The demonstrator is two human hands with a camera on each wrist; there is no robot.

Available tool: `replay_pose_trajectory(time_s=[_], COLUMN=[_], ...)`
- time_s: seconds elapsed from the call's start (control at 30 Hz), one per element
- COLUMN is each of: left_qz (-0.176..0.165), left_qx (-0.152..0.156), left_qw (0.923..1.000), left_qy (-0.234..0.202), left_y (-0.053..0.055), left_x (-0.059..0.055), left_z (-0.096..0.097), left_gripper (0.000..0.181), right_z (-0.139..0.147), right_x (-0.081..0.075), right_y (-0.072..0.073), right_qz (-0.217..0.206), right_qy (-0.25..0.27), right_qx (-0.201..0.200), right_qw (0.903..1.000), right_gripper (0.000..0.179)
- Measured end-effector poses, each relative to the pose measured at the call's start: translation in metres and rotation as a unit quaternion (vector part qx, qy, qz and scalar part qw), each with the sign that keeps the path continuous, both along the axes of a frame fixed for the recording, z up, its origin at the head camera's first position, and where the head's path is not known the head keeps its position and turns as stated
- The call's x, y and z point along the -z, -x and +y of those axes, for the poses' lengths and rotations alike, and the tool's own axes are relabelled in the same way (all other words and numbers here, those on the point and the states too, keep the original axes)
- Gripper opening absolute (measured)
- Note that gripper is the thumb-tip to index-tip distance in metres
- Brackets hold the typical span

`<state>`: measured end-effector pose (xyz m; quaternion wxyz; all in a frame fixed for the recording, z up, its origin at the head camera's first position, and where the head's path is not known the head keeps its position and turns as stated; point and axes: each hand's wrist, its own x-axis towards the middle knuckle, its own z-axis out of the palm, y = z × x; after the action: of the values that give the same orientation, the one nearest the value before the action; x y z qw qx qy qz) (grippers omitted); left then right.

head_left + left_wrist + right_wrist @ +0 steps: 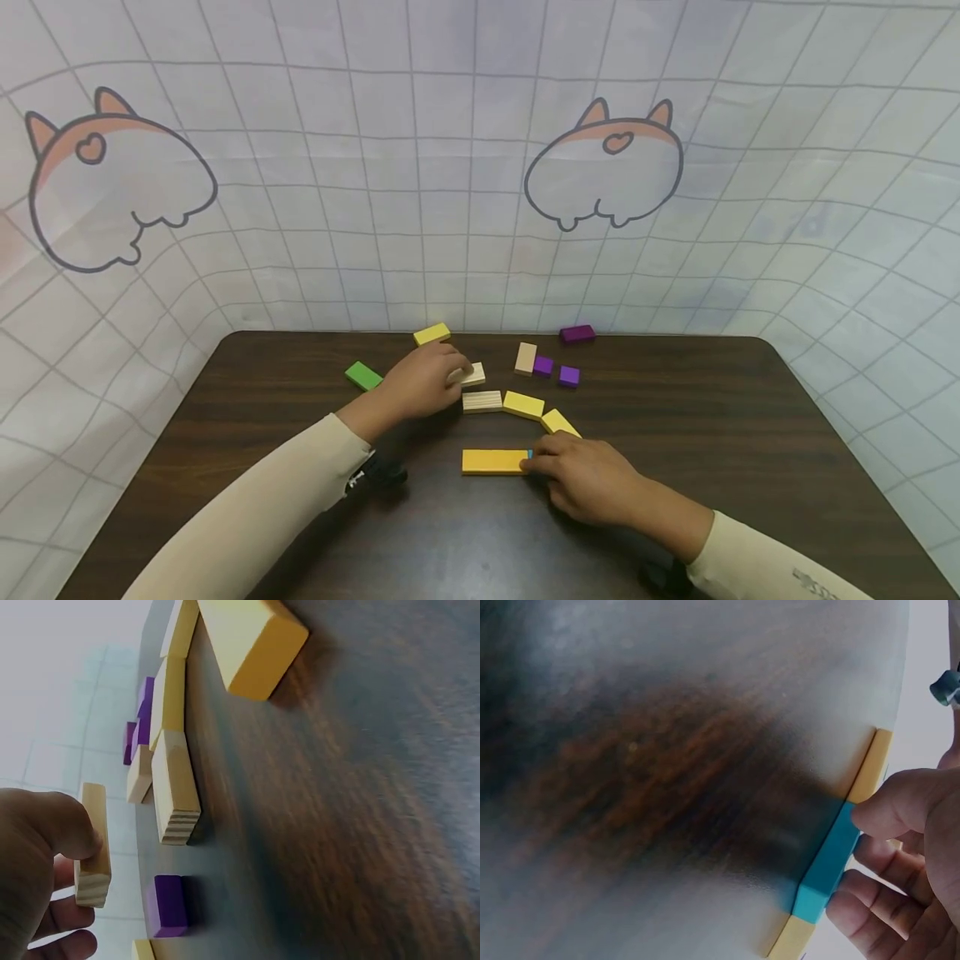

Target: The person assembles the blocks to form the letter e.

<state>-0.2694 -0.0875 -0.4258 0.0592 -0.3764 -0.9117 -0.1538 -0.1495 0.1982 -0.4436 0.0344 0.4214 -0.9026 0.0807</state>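
My left hand (423, 379) pinches a pale wooden block (94, 847) between thumb and fingers; in the left wrist view it is held up off the table. Just in front of it lies a striped wooden block (482, 402), leading into a curve with two yellow blocks (523, 405). My right hand (592, 479) has thumb and curled fingers on a blue block (829, 862). That blue block lies end to end with an orange-yellow block (493, 462). In the head view, the hand covers nearly all of the blue block.
Toward the back stand a tan block (526, 358), purple blocks (569, 377), a dark purple block (577, 334) and a yellow block (432, 334). A green block (363, 376) lies left. Another purple block (169, 906) shows in the left wrist view. A grid-patterned curtain (375, 167) borders the table.
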Motion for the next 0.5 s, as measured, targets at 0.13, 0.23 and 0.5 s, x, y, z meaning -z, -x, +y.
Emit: replay_pose_trajectory(time_s=[0.13, 0.23, 0.5], left_qz=[-0.006, -0.002, -0.010], left_qx=[-0.010, -0.012, -0.029], left_qw=[0.9999, 0.9998, 0.9993], left_qy=[-0.009, -0.014, -0.023], left_y=[-0.005, -0.010, -0.027], left_x=[0.000, 0.001, 0.005], left_z=[-0.006, -0.011, -0.022], left_gripper=[0.022, 0.022, 0.022], right_z=[0.000, 0.001, 0.001], right_x=[0.000, 0.000, 0.002], right_y=[0.000, 0.001, 0.000], right_qz=[0.007, 0.008, 0.005], right_qy=[0.002, 0.003, 0.001], right_qx=[-0.002, -0.004, -0.002], right_qw=[1.0000, 1.0000, 1.0000], right_gripper=[0.040, 0.041, 0.041])
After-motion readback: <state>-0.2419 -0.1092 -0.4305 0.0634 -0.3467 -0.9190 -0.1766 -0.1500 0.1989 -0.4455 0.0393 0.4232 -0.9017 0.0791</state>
